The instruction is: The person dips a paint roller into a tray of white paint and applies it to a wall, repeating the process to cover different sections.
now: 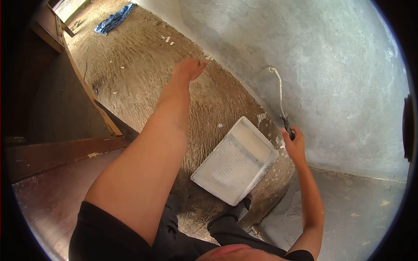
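My right hand (294, 145) is wrapped round the dark grip of a paint roller (281, 98), close to the grey wall. The roller's pale wire frame points up and away from the hand and bends at its far end. I cannot make out a roller cover against the wall. My left hand (190, 69) reaches forward over the floor near the foot of the wall, its fingers loosely bent and partly apart, with nothing visible in them. Between my arms, a paint tray (222, 172) coated in whitish paint lies on the floor near my foot.
The painted wall (331, 82) runs along the right and meets a grey ledge (344, 213) at lower right. Brown wooden furniture (65, 156) stands at left. A blue cloth (114, 19) lies farther off on the rough floor (139, 65), with white flecks scattered about.
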`<move>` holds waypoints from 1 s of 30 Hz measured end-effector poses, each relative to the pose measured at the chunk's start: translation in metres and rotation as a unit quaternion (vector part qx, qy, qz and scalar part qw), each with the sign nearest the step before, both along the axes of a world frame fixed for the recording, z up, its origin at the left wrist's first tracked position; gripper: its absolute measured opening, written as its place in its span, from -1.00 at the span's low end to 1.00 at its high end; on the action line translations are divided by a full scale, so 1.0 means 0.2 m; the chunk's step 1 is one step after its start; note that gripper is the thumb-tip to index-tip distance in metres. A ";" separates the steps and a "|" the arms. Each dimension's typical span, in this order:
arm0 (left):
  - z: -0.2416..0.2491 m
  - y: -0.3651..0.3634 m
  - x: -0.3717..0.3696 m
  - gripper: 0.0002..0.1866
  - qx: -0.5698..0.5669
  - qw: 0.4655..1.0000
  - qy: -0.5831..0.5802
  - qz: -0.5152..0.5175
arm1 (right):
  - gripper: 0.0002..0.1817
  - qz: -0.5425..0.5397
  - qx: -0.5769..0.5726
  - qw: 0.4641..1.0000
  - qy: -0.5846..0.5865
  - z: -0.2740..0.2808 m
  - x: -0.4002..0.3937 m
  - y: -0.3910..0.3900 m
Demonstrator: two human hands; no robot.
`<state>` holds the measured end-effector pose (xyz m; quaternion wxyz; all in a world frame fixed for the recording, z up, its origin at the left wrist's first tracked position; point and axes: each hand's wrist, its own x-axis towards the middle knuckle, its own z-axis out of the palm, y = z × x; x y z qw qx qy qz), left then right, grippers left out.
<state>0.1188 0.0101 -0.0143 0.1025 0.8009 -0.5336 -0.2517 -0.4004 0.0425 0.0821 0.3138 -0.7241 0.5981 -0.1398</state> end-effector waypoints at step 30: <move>0.09 0.03 0.08 -0.24 -0.043 0.998 0.008 0.041 | -0.51 0.082 -0.187 0.978 0.041 -0.12 0.27 -0.18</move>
